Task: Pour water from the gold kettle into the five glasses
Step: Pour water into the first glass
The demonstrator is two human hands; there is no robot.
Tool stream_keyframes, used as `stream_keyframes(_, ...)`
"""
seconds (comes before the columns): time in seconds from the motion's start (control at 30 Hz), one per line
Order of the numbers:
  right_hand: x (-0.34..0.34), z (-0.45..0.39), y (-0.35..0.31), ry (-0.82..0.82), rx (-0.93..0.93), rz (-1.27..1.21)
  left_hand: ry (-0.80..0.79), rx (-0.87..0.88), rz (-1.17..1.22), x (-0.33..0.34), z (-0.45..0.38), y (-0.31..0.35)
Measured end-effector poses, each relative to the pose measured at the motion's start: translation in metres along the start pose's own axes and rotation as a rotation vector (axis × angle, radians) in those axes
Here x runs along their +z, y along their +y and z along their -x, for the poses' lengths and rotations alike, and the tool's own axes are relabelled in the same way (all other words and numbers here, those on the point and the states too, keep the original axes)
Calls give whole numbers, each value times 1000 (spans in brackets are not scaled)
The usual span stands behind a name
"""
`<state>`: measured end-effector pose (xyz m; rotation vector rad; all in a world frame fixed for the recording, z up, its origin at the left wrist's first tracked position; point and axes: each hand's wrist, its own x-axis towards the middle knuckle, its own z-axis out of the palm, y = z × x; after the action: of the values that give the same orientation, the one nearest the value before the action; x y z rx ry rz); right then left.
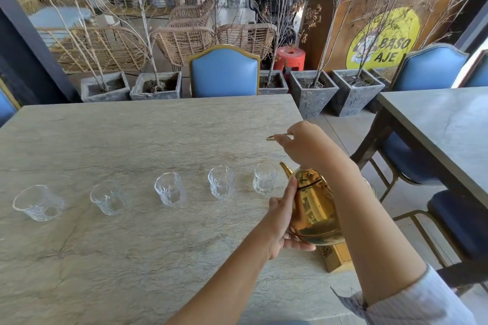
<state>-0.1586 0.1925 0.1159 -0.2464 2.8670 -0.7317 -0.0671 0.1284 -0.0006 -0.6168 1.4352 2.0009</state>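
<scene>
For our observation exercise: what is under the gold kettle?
The left hand cups the gold kettle from below, and a gold stand sits beneath on the table. The kettle hides the stand's top.

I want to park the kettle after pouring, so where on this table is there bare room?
The table is bare across its far half, between the row of glasses and the blue chair, and in the near strip left of the left hand. It is crowded at the right edge, around the gold kettle, right hand and gold stand.
</scene>
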Motion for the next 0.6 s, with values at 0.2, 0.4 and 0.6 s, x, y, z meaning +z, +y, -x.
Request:
stream_keyframes(0.2,20,-2,19,47,2,-50,26,-25,-8,-10,-11,-4)
stream_keyframes(0.4,39,-5,39,131,38,-170,63,-30,-68,-21,-22,-9)
stream_keyframes(0.6,50,6,45,255,-83,-251,123,-7,-25,-31,-26,-14)
